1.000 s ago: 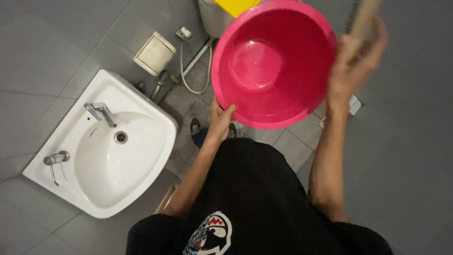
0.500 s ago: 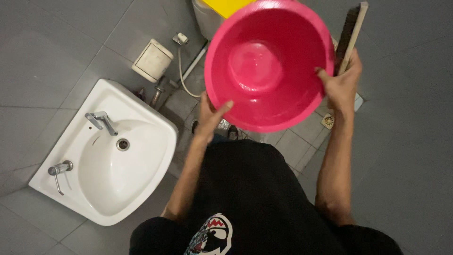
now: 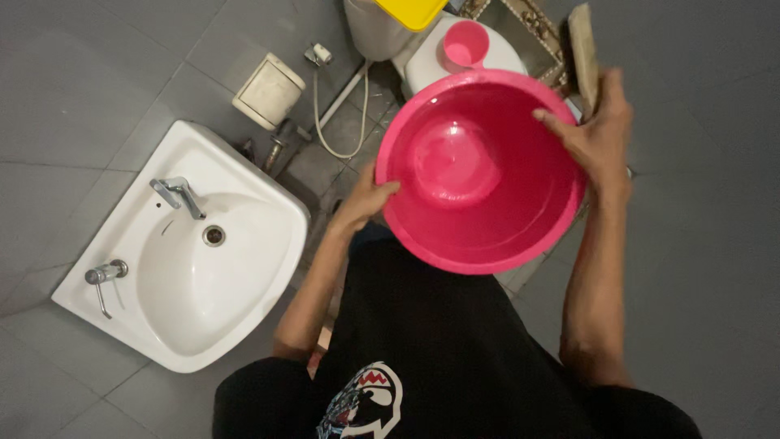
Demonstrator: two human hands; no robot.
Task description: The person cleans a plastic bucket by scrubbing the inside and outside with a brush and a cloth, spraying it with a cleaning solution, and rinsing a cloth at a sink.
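A large round pink basin (image 3: 479, 171) is held in front of my chest, its empty inside facing up. My left hand (image 3: 366, 199) grips its left rim with the thumb over the edge. My right hand (image 3: 597, 134) grips the right rim, thumb inside the basin, and also clamps a wooden-backed scrub brush (image 3: 583, 57) that sticks up past my fingers. My black shirt fills the bottom of the view.
A white wall-mounted washbasin (image 3: 244, 268) with a tap (image 3: 180, 195) stands at left. Beyond the pink basin are a white toilet (image 3: 504, 57) with a small pink scoop (image 3: 465, 45) on it, a yellow lid (image 3: 414, 11), a hose (image 3: 345, 114) and grey floor tiles.
The pink basin has come down and closer to my body, uncovering the toilet and the pink scoop. My right hand, with the brush, moved from the air onto the basin's right rim.
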